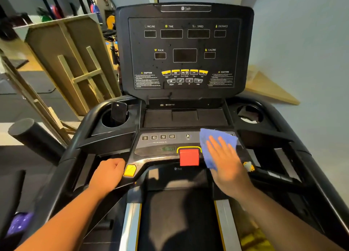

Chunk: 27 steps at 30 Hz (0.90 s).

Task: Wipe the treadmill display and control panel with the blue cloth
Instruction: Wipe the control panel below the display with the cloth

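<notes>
- Two bare forearms enter from the bottom edge of the frame, one at lower left and one at lower right, above the dark running belt [175, 222] at bottom centre.
- Left hand [108, 172], lower left of centre: fingers curled down over the black handrail [62, 175], closed around it, just beside a yellow button [130, 170].
- Right hand [225, 160], right of centre: palm down, fingers spread flat — pressing the blue cloth [217, 139] onto the surface rather than pinching it.
- Blue cloth: crumpled, lying on the right part of the control panel [156, 148]; its upper edge shows beyond the fingertips, its lower corner hangs below the panel edge, right of the red stop button [189, 157].
- Control panel, centre: grey strip with keys marked 3, 6, 9, 12 on its left side, a fan symbol near the middle, and a faint green "START" label.
- Display [184, 52], upper centre: upright black screen, dark, with labels INCLINE, TIME, SPEED, DISTANCE, PULSE, CALORIE and two rows of keys beneath; small specks dot its face.
- Cup holders: the left cup holder [113, 118] contains a dark object — what it is cannot be told; the right cup holder [250, 114] shows something pale inside.
- Wooden frames [75, 65] lean at the upper left.
</notes>
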Each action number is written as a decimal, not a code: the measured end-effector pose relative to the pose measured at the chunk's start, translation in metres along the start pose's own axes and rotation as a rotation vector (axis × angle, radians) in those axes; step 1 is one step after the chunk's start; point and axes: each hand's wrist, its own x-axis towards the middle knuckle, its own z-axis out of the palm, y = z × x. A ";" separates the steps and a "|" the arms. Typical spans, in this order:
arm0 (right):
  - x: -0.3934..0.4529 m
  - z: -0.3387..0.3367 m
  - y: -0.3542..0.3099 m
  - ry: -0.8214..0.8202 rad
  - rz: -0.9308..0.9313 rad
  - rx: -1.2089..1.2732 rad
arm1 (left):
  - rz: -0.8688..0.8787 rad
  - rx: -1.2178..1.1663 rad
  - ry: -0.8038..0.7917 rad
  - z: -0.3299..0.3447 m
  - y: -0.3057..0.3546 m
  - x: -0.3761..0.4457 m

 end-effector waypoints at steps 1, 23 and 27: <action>-0.005 -0.003 0.016 0.018 0.118 -0.001 | 0.002 0.006 0.001 0.001 -0.002 0.001; 0.021 0.005 -0.049 -0.081 0.023 -0.053 | -0.009 0.030 -0.002 0.002 -0.002 0.002; -0.010 0.000 0.008 0.107 0.027 -0.001 | -0.007 0.028 -0.004 0.003 -0.005 0.002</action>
